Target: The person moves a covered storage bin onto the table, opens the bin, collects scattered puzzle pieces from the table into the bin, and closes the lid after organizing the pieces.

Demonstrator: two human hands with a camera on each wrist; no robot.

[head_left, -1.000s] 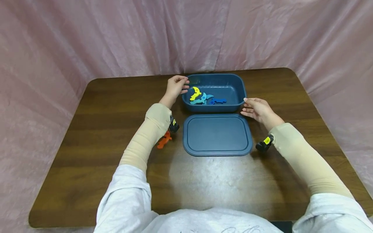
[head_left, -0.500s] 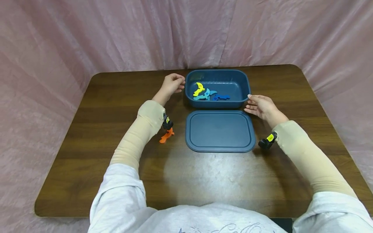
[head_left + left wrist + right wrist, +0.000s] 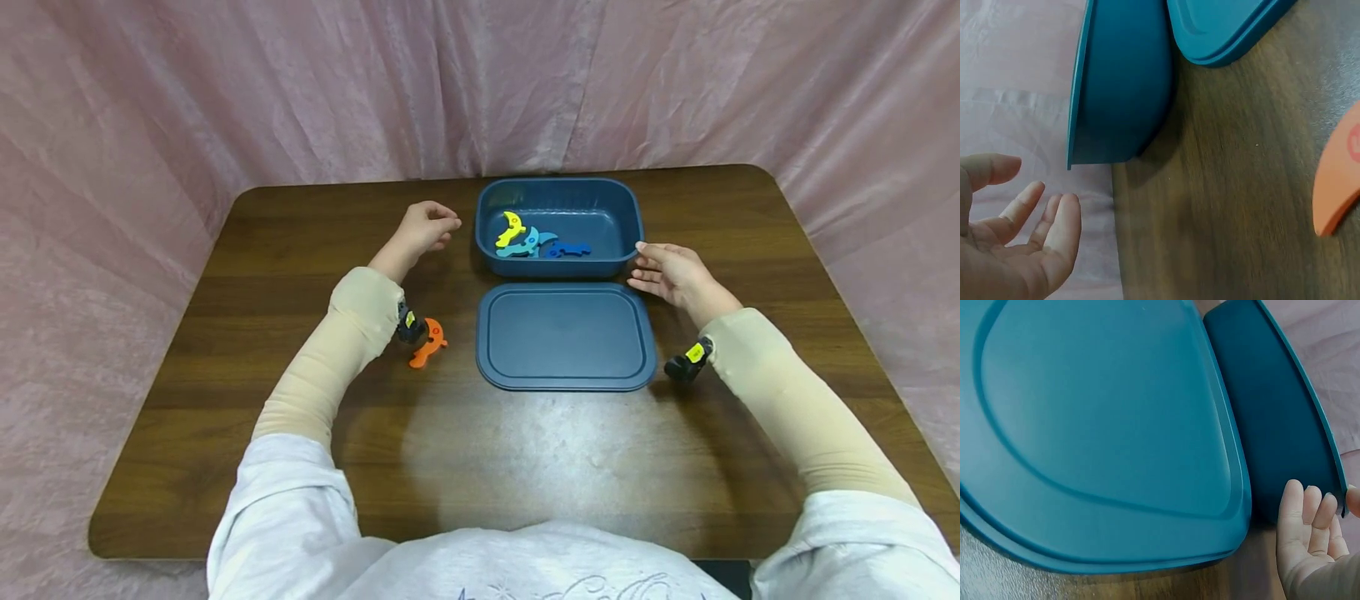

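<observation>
A dark blue tub (image 3: pixel 622 204) stands at the far middle of the brown table (image 3: pixel 300 417). Inside lie a yellow crescent piece (image 3: pixel 512 227), a teal piece (image 3: pixel 525 244) and a blue piece (image 3: pixel 566 249). Its flat lid (image 3: pixel 566 336) lies just in front. My left hand (image 3: pixel 423 225) hovers left of the tub, fingers loosely curled and holding nothing; the left wrist view shows its fingers (image 3: pixel 1047 225) apart from the tub wall (image 3: pixel 1122 81). My right hand (image 3: pixel 666 268) rests with straight fingers against the tub's right rim (image 3: pixel 1310 394). An orange piece (image 3: pixel 429 342) lies by my left forearm.
Pink cloth (image 3: pixel 225 92) hangs round the back and sides of the table. Bare wood lies in front of the lid, towards my body. In the right wrist view the lid (image 3: pixel 1097 425) fills most of the picture.
My left hand has drawn back from the tub's left rim, moving left and towards me. The orange piece now shows beside my forearm. My right hand has stayed at the right rim.
</observation>
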